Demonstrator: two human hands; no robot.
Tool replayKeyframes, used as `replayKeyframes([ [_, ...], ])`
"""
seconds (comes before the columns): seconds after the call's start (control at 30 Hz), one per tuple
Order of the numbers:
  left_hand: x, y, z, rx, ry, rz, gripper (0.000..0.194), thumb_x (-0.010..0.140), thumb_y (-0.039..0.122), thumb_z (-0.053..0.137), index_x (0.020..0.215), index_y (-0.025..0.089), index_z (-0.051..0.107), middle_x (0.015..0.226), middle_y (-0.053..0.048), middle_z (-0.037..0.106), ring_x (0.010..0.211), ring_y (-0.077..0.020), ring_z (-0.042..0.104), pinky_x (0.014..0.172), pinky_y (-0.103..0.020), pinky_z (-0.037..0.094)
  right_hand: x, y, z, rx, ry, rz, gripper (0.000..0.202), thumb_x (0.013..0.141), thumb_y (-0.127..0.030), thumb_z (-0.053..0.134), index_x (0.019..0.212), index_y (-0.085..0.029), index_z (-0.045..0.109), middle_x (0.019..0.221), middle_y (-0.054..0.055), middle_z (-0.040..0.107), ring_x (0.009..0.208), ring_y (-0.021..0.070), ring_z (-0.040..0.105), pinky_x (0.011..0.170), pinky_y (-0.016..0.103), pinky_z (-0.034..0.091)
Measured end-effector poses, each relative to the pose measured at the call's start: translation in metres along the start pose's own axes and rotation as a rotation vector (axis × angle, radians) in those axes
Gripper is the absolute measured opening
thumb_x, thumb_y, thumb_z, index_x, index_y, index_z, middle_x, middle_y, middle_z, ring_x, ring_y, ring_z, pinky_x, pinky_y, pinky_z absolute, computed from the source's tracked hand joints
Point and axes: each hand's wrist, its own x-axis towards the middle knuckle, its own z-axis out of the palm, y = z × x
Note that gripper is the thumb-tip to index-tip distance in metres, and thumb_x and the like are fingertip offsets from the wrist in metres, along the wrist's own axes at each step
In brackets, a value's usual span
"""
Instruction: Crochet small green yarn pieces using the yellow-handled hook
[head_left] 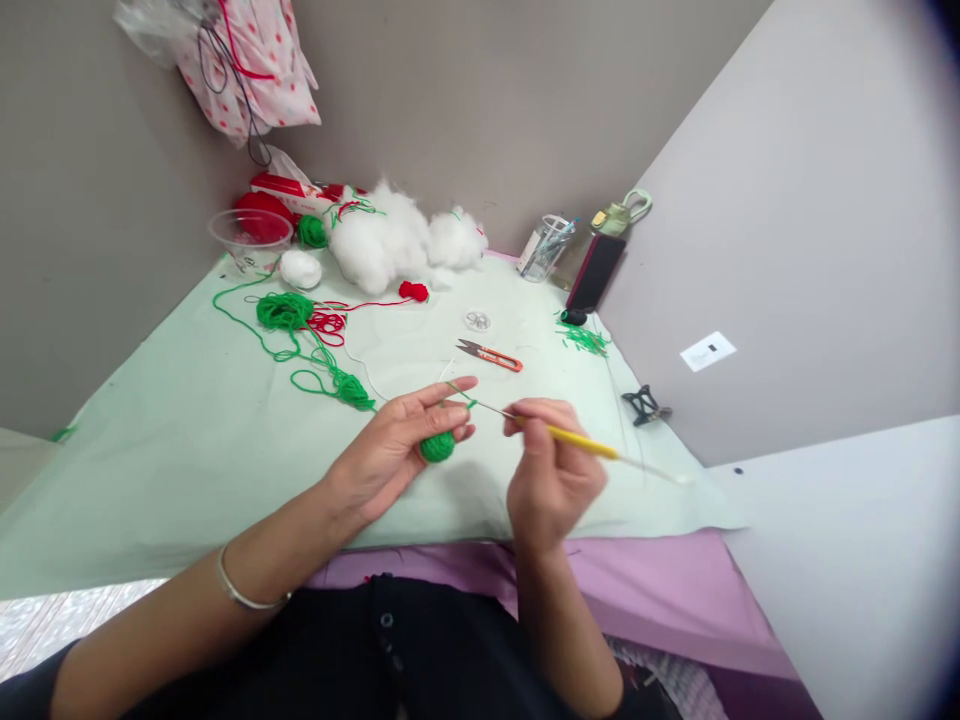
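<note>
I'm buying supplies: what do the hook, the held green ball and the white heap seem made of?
Hook: smooth yellow, probably plastic, with a thin silvery shaft, likely metal.
Green ball: matte yarn, by its knotted texture.
White heap: soft fibre stuffing, perhaps polyester, by its wispy edges.

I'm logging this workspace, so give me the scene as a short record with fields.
Left hand: holds a round green yarn piece
Right hand: holds a yellow-handled hook, its tip close to the left hand
Beyond the hands: orange-handled snips
Left side of table: loose green yarn, red yarn
Back: white stuffing
</note>
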Motion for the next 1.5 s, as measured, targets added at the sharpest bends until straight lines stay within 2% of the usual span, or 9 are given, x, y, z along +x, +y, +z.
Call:
replayKeyframes([
  [0.13,-0.002,0.005,0.000,0.076,-0.008,0.087,0.042,0.079,0.021,0.085,0.120,0.019,0.079,0.074,0.003,0.061,0.073,-0.0091,0.056,0.079,-0.024,0.046,0.009,-0.004,-0.004,0.285,-0.040,0.273,0.014,0.097,-0.027,0.063,0.092,-0.024,0.077,0.085,0.002,0.069,0.067,0.0130,0.061,0.063,0.030,0.052],
  [0.3,-0.003,0.001,0.006,0.149,0.047,0.176,0.041,0.076,0.024,0.089,0.116,0.024,0.080,0.075,0.003,0.064,0.070,-0.0092,0.055,0.070,-0.023,0.044,0.006,-0.003,0.005,0.196,-0.145,0.273,0.015,0.100,-0.028,0.061,0.099,-0.025,0.076,0.092,0.003,0.075,0.076,0.0149,0.067,0.069,0.031,0.056],
  [0.43,-0.001,-0.003,0.005,0.184,0.090,0.216,0.050,0.077,0.026,0.088,0.126,0.025,0.076,0.082,0.002,0.068,0.073,-0.0101,0.057,0.073,-0.023,0.045,-0.002,-0.001,0.007,-0.099,-0.157,-0.046,0.021,0.099,-0.016,0.060,0.108,-0.027,0.076,0.098,0.004,0.075,0.087,0.0175,0.070,0.076,0.034,0.060],
  [0.53,0.000,-0.002,0.002,0.115,0.053,0.114,0.051,0.079,0.028,0.086,0.128,0.022,0.075,0.086,0.000,0.070,0.074,-0.0099,0.057,0.076,-0.024,0.046,-0.005,0.001,0.004,-0.303,-0.151,-0.335,0.031,0.094,-0.009,0.065,0.116,-0.030,0.076,0.107,0.006,0.074,0.097,0.0196,0.071,0.080,0.036,0.061],
  [0.63,0.001,0.003,0.000,0.047,0.003,0.012,0.040,0.079,0.024,0.084,0.118,0.016,0.079,0.078,0.001,0.064,0.066,-0.0075,0.051,0.080,-0.025,0.047,-0.001,0.000,0.000,-0.125,-0.094,-0.140,0.024,0.098,-0.013,0.061,0.109,-0.028,0.076,0.096,0.004,0.073,0.082,0.0163,0.070,0.072,0.033,0.059],
  [0.73,0.000,0.008,0.001,0.092,0.002,0.074,0.038,0.079,0.020,0.083,0.117,0.018,0.080,0.074,0.003,0.060,0.064,-0.0078,0.049,0.075,-0.025,0.046,0.007,-0.003,-0.002,0.216,-0.055,0.203,0.018,0.101,-0.022,0.059,0.097,-0.025,0.076,0.085,0.001,0.069,0.064,0.0117,0.063,0.062,0.029,0.054],
  [0.83,-0.001,0.008,0.002,0.167,0.002,0.140,0.041,0.078,0.020,0.085,0.119,0.022,0.079,0.075,0.002,0.064,0.067,-0.0097,0.052,0.065,-0.024,0.042,0.011,-0.003,0.003,0.333,-0.143,0.317,0.013,0.098,-0.027,0.065,0.095,-0.025,0.078,0.090,0.002,0.072,0.068,0.0120,0.063,0.065,0.029,0.053],
  [1.13,-0.001,0.013,0.001,0.143,-0.032,0.140,0.033,0.088,0.025,0.076,0.121,0.020,0.077,0.093,-0.004,0.076,0.088,-0.0176,0.069,0.087,-0.029,0.048,0.013,0.002,0.007,0.343,-0.138,0.407,0.014,0.096,-0.032,0.067,0.096,-0.023,0.077,0.089,0.003,0.076,0.070,0.0130,0.063,0.067,0.029,0.053],
  [1.5,0.006,0.016,0.010,0.165,0.122,0.229,0.045,0.075,0.023,0.088,0.119,0.020,0.078,0.078,0.000,0.070,0.075,-0.0118,0.060,0.076,-0.024,0.045,0.024,-0.011,0.018,0.139,-0.167,0.158,0.012,0.097,-0.026,0.064,0.097,-0.023,0.076,0.091,0.004,0.073,0.077,0.0158,0.066,0.071,0.033,0.057],
])
